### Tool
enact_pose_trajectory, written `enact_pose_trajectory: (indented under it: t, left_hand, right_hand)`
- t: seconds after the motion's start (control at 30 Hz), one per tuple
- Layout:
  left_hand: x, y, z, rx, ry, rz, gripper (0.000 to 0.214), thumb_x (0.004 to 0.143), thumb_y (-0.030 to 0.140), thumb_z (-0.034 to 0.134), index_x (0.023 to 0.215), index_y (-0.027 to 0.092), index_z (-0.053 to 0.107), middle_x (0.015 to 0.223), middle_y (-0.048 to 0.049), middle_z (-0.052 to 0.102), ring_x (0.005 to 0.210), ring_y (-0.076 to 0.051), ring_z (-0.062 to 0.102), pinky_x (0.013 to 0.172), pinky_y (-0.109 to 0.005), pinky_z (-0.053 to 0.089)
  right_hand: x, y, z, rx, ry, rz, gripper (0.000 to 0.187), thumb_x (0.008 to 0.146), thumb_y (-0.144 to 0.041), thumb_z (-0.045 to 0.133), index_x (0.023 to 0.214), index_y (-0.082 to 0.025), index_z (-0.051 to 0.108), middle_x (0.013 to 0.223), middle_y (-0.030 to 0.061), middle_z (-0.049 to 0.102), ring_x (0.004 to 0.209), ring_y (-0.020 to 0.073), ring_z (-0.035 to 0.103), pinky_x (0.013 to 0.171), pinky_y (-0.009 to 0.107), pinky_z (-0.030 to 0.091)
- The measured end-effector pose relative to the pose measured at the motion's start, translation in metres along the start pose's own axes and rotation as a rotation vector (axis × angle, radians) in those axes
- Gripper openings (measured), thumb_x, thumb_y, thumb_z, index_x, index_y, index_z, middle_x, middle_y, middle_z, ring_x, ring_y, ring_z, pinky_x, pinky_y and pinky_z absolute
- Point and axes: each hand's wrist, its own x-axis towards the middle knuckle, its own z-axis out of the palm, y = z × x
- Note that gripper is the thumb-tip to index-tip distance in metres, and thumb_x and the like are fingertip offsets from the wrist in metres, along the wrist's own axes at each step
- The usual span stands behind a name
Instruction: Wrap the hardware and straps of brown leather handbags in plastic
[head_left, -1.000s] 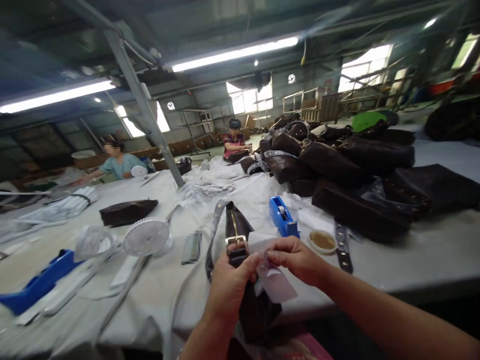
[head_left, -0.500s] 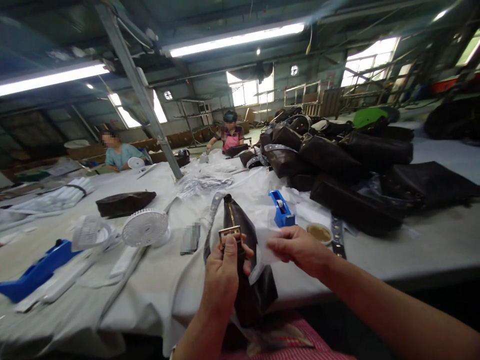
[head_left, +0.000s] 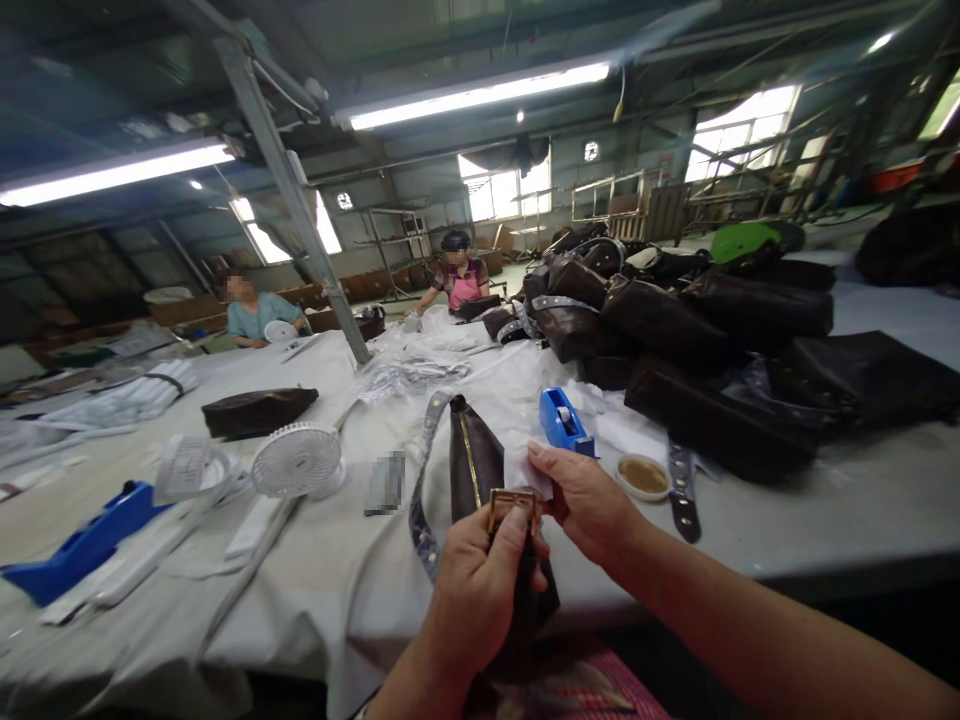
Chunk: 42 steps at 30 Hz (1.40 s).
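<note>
Head view: the left hand (head_left: pixel 480 590) has its grip closed around the near end of a dark brown bag (head_left: pixel 480 470), thumb pressed against the brass buckle (head_left: pixel 513 500) at the bag's top edge. The right hand (head_left: pixel 589 500) touches the buckle from the right, its grip pinching a piece of white paper (head_left: pixel 521 468) against it. The bag stands at the counter's (head_left: pixel 825 520) near edge, its far end pointing away. Just right of the bag sit a blue tape dispenser (head_left: pixel 564 420) and a small dish of brown paste (head_left: pixel 643 477); a studded strap (head_left: pixel 682 490) lies beside the dish. Left of the bag stands a white fan (head_left: pixel 296 460). Beyond the dispenser rises a pile of dark bags (head_left: pixel 690 330). Far behind, two people sit at the counter.
</note>
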Motion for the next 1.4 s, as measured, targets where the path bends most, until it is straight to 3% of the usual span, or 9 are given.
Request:
enact_pose_trajectory:
  t: [0.23, 0.53, 0.8, 1.1, 1.27, 1.4]
  left_hand:
    - [0.004, -0.005, -0.002, -0.034, 0.067, -0.024, 0.042, 0.094, 0.053, 0.055, 0.089, 0.012, 0.064, 0.071, -0.0059, 0.069, 0.052, -0.009, 0.058, 0.05, -0.019, 0.043]
    - [0.002, -0.015, 0.004, -0.032, -0.016, -0.081, 0.045, 0.094, 0.055, 0.051, 0.082, 0.014, 0.063, 0.061, -0.0043, 0.066, 0.046, -0.01, 0.056, 0.046, -0.019, 0.043]
    - [0.003, -0.006, 0.001, -0.064, -0.012, -0.132, 0.049, 0.091, 0.06, 0.053, 0.08, 0.013, 0.063, 0.052, -0.0024, 0.061, 0.041, -0.009, 0.051, 0.042, -0.018, 0.041]
    - [0.004, -0.007, -0.002, -0.1, 0.018, -0.096, 0.046, 0.09, 0.06, 0.056, 0.089, 0.014, 0.062, 0.065, -0.004, 0.067, 0.045, -0.01, 0.058, 0.041, -0.017, 0.043]
    - [0.003, -0.009, -0.005, -0.142, -0.014, -0.061, 0.032, 0.09, 0.046, 0.058, 0.097, 0.014, 0.061, 0.07, -0.0029, 0.067, 0.046, -0.01, 0.058, 0.045, -0.019, 0.045]
    - [0.003, -0.003, -0.005, -0.024, 0.017, -0.014, 0.022, 0.088, 0.032, 0.059, 0.101, 0.015, 0.058, 0.067, -0.0015, 0.066, 0.047, -0.011, 0.06, 0.046, -0.019, 0.046]
  right_hand:
    - [-0.007, 0.003, 0.007, 0.013, -0.034, -0.031, 0.04, 0.078, -0.05, 0.078, 0.069, -0.015, 0.062, 0.061, -0.0007, 0.056, 0.052, 0.0101, 0.046, 0.047, 0.023, 0.037]
    - [-0.013, 0.006, 0.017, 0.043, -0.044, 0.001, 0.039, 0.081, -0.052, 0.074, 0.073, -0.016, 0.061, 0.056, -0.0015, 0.058, 0.042, 0.0105, 0.048, 0.034, 0.022, 0.033]
    - [-0.017, 0.014, 0.009, -0.066, -0.18, 0.048, 0.042, 0.087, -0.054, 0.066, 0.075, -0.013, 0.063, 0.052, -0.0014, 0.057, 0.031, 0.0092, 0.045, 0.029, 0.02, 0.032]
    - [-0.018, 0.001, 0.01, -0.113, -0.254, 0.075, 0.031, 0.08, -0.043, 0.076, 0.078, -0.013, 0.067, 0.059, -0.0013, 0.058, 0.039, 0.0091, 0.049, 0.034, 0.02, 0.037]
    - [-0.019, -0.003, 0.009, -0.196, -0.28, 0.041, 0.027, 0.083, -0.04, 0.074, 0.08, -0.014, 0.07, 0.063, 0.0005, 0.062, 0.045, 0.0098, 0.052, 0.039, 0.02, 0.04]
    - [-0.02, -0.003, 0.01, -0.211, -0.245, 0.046, 0.026, 0.081, -0.039, 0.077, 0.08, -0.013, 0.071, 0.06, -0.0013, 0.058, 0.047, 0.0094, 0.051, 0.042, 0.02, 0.04]
